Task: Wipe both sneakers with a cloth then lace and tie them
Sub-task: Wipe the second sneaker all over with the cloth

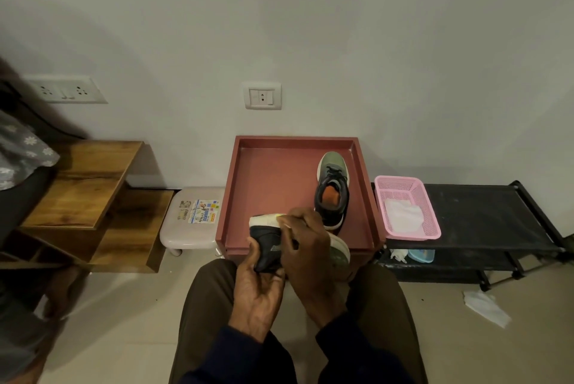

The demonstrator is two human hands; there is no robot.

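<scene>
- Brown trousers (pixel 205 306) are filling the bottom centre, with the person sitting before the red tray (pixel 236 185).
- Just above the knees, the left grip (pixel 262 284) is cupping the heel of the held sneaker (pixel 267 244), fingers curling under it and thumb lying on its dark side.
- Right grip (pixel 307 256) is lying across the middle of that sneaker, fingers bending onto the white sole edge. A pale yellow scrap (pixel 280 215) is showing at the fingertips, and I cannot tell whether it is a cloth being pinched there.
- Second sneaker (pixel 332 191) is standing in the tray, right of centre, toe pointing to the wall.
- White cloth (pixel 403 216) is lying in the pink basket (pixel 431 206) on the black rack (pixel 484 216), at right of the frame.
- By its looks, the sneaker is likely handling light, its soft upper giving under pressure and its sole staying firmer. Taking it by heel and sole edge is probably the steadiest hold for wiping.
</scene>
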